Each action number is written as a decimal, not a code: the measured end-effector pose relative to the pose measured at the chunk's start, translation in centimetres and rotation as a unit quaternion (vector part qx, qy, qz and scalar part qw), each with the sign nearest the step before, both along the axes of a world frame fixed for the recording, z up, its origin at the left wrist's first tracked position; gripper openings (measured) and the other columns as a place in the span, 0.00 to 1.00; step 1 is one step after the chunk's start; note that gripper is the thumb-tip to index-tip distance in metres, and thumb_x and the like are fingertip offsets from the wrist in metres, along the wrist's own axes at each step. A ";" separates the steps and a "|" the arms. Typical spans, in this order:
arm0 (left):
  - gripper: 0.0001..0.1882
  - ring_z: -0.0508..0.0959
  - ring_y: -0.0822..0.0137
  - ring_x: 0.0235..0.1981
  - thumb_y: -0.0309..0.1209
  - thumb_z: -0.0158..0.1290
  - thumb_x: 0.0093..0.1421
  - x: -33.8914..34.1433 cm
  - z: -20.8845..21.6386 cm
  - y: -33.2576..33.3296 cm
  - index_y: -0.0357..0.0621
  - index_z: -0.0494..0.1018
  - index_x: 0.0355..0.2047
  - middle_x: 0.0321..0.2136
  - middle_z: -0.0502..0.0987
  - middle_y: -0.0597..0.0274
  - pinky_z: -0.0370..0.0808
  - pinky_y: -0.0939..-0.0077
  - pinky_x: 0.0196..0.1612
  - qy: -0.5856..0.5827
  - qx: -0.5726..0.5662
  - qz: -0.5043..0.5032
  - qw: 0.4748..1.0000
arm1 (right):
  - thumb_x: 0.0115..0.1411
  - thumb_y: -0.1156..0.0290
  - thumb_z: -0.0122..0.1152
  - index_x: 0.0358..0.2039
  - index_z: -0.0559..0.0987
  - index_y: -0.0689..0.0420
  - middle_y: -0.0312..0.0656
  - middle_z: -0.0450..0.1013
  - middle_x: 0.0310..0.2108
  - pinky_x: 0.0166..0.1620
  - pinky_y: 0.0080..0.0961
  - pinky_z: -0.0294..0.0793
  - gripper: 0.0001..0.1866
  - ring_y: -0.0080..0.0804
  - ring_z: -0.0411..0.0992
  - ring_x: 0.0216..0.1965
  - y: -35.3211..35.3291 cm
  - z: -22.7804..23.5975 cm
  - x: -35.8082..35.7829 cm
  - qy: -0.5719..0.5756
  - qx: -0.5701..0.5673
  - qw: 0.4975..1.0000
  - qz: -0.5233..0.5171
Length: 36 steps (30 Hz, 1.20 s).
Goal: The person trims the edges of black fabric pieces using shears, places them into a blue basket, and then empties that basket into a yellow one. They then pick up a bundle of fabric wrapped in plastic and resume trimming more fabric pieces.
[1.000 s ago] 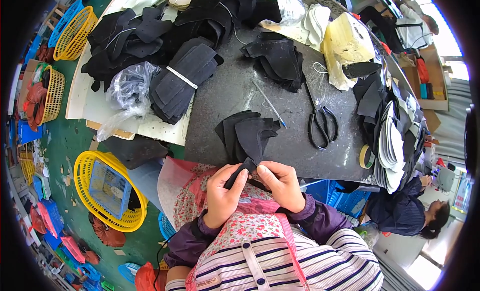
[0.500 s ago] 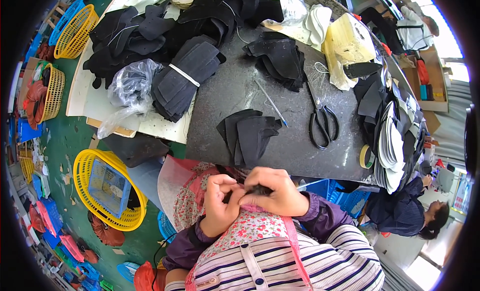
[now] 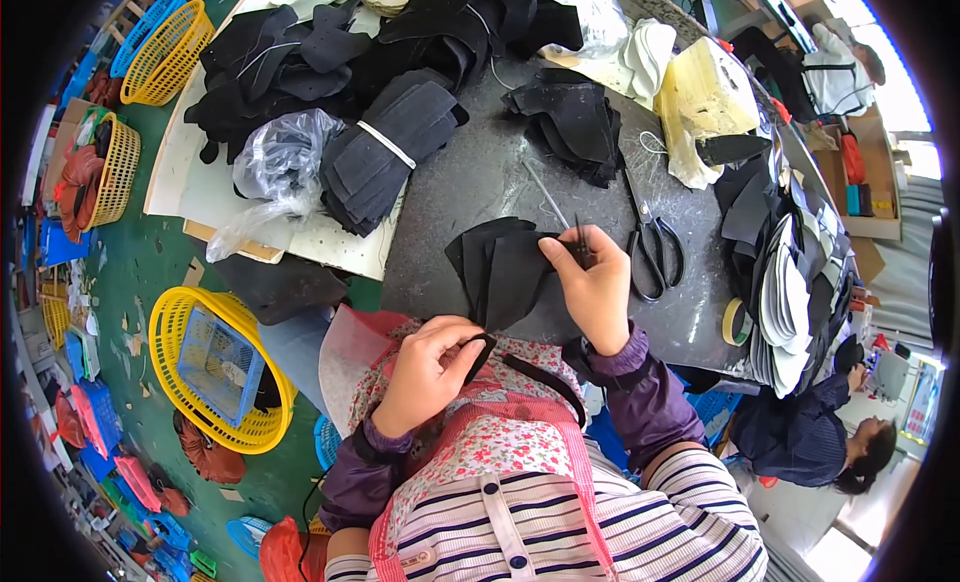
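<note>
My left hand [image 3: 425, 374] is closed over the apron at the table's front edge, pinching a black strip-like piece [image 3: 481, 358] between thumb and fingers. A curved black band [image 3: 545, 378] lies across the apron beside it; whether the two are joined I cannot tell. Over the table, my right hand [image 3: 598, 287] has thumb and finger pinched at the right corner of a fanned stack of black fabric pieces [image 3: 505, 272]. A thin dark thing pokes up between those fingers, too small to name. Right of this hand lie black-handled scissors [image 3: 655, 257]; a pen [image 3: 546, 194] lies behind it.
More black cut pieces [image 3: 570, 122] and a banded bundle [image 3: 385, 157] lie farther back. A yellowish block [image 3: 708, 87], tape roll [image 3: 736, 322] and layered white pieces [image 3: 780, 302] line the right side. A yellow basket [image 3: 160, 347] stands left on the floor. A person [image 3: 815, 412] sits at right.
My hands, together over the apron before, are now apart. The right one has moved forward and right to the stack; the left has shifted slightly down. The black band on the apron now shows.
</note>
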<state>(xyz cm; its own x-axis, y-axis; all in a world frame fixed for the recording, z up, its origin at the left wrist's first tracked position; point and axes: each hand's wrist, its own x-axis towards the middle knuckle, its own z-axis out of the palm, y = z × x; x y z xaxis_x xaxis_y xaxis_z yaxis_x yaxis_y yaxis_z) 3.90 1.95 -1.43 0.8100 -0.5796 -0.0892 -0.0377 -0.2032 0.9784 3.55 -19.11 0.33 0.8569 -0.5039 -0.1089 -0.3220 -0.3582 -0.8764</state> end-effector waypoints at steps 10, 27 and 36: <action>0.05 0.73 0.65 0.24 0.24 0.56 0.53 -0.7 -0.1 -1.2 0.35 0.74 0.30 0.26 0.75 0.57 0.68 0.75 0.27 -0.033 0.047 0.044 0.997 | 0.59 0.66 0.57 0.30 0.75 0.66 0.48 0.70 0.22 0.27 0.28 0.66 0.13 0.27 0.67 0.23 0.2 3.2 -4.8 0.065 0.092 0.980 0.166; 0.05 0.74 0.62 0.25 0.20 0.56 0.50 -0.7 0.2 -1.7 0.34 0.72 0.28 0.24 0.72 0.57 0.68 0.74 0.29 -0.060 0.068 0.000 0.996 | 0.61 0.65 0.55 0.28 0.76 0.66 0.36 0.67 0.16 0.25 0.22 0.65 0.15 0.19 0.63 0.22 1.2 1.1 -4.5 0.177 0.244 0.921 0.247; 0.06 0.75 0.57 0.37 0.21 0.57 0.49 -1.7 2.2 -0.1 0.38 0.77 0.30 0.30 0.75 0.57 0.68 0.68 0.45 -0.009 -0.069 0.051 0.996 | 0.48 0.71 0.68 0.31 0.75 0.65 0.41 0.72 0.23 0.27 0.22 0.67 0.14 0.30 0.69 0.23 4.1 3.4 -4.4 -0.094 0.098 0.941 0.310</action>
<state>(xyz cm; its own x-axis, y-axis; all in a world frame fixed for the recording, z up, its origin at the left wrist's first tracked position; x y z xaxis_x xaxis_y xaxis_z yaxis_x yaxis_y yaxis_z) 2.21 1.86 0.80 0.8663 -0.4994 0.0002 -0.0410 -0.0707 0.9967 -0.84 -15.03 3.71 0.9930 0.1128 0.0356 0.0633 -0.2524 -0.9656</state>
